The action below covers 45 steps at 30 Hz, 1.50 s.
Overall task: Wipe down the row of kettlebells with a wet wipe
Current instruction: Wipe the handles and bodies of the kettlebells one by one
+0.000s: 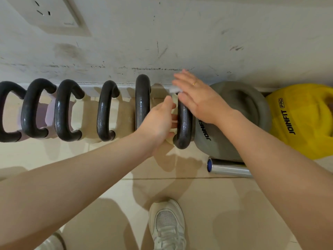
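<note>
- I've only got one view, a wide-angle head cam.
- It looks steeply down and forward at the wall (180, 42) base, close in.
- Kettlebell row (104, 110) runs across mid-frame, floor tiles (207, 204) and a shoe (167, 226) at the bottom edge.

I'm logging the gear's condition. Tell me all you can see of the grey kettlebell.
The grey kettlebell stands on the tiled floor by the wall, between a dark handle and a yellow kettlebell. Matte grey body, black JOINFIT lettering, one recessed face. The right hand hovers over or rests on its top; contact unclear. A chrome bar lies before it.
</note>
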{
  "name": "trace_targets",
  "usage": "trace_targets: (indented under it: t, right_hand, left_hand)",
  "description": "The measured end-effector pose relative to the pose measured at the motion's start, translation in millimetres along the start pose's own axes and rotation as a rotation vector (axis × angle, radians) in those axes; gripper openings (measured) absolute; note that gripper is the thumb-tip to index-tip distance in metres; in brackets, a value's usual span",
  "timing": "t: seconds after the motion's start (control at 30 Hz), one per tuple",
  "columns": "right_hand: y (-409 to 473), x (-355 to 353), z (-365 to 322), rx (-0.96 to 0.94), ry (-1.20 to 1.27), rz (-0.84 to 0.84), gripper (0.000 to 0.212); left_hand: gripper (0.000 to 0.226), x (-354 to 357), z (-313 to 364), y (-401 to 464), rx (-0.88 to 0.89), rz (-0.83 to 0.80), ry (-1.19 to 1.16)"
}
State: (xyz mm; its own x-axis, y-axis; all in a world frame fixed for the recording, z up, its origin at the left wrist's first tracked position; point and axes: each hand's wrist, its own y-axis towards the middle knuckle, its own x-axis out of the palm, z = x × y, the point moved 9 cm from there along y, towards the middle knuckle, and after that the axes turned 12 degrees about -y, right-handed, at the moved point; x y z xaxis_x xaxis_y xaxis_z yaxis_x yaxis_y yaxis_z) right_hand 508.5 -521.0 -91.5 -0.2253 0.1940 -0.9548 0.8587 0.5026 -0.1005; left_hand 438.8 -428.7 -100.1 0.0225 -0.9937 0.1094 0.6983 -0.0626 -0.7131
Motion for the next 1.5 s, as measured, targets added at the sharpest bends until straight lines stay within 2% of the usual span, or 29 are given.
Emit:
trace_targets:
  t: [0.1,0.13,0.23,0.3,0.37,0.5,0.6,0.7,0.83,0.87,0.97,1.03,1.13,1.23,1.37,1.5]
  right_hand:
    - [-2.7,4.9,9.1,0.326,0.518,-0.05,0.05]
    - [-9.6,11.6,5.9,0.413,0.691,-0.045,0.051]
    - [-35.5,42.5,3.6,0.731,1.332,0.001,0.057]
    - [-38.8,48.3,11.2,0.875,1.652,0.062,0.061]
    - [-43.0,47.1,14.7,0.924,1.603,0.103,0.059]
    - [-76.8,73.2,-14.0,0.925,1.419,0.028,0.044]
    - [-68.9,63.7,-11.9,0.9,1.531,0.071,0.05]
    - [-60.5,60.2,-6.8,0.889,1.455,0.123,0.052]
    - [-102.2,71.0,-27.1,0.73,1.205,0.239,0.031]
    - [-113.4,73.4,-31.7,0.683,1.158,0.281,0.031]
    - [-122.8,89.0,-48.1,0.557,0.969,0.326,0.046]
    - [-121.1,107.3,-46.9,0.636,0.901,0.282,0.058]
    - [-114.8,107.8,-41.5,0.731,0.871,0.309,0.081]
    - [-108.7,102.9,-39.3,0.7,0.996,0.349,0.082]
    - [-114.2,110.9,-37.8,0.709,0.908,0.261,0.076]
    - [-110.4,90.3,-49.9,0.48,0.734,0.338,0.092]
  left_hand:
    - [0.016,2.6,-2.0,0.2,0.018,-0.02,0.038]
    - [0.021,3.4,-2.2,1.0,0.038,-0.045,0.107]
    - [0.056,10.2,-6.8,2.0,0.05,-0.111,0.28]
    - [0.058,9.6,-8.1,4.5,0.041,-0.091,0.286]
    - [0.056,7.8,-8.7,7.9,0.042,-0.08,0.278]
    - [0.047,6.8,-13.9,8.0,0.057,-0.09,0.251]
    - [0.041,7.7,-12.8,9.7,0.085,-0.086,0.273]
    - [0.042,6.9,-11.8,11.5,0.085,-0.084,0.279]
    - [0.042,7.4,-12.1,9.4,0.087,-0.094,0.276]
    - [0.043,7.5,-12.3,9.5,0.089,-0.093,0.282]
    - [0.044,8.0,-11.4,10.2,0.099,-0.088,0.319]
    - [0.044,7.5,-10.3,10.4,0.1,-0.078,0.347]
    - [0.041,9.5,-6.6,8.8,0.086,-0.078,0.341]
    - [0.037,9.0,-4.8,8.2,0.084,-0.084,0.327]
    - [0.04,10.2,-4.3,5.9,0.082,-0.082,0.334]
    - [0.045,7.0,-4.8,6.8,0.069,-0.08,0.327]
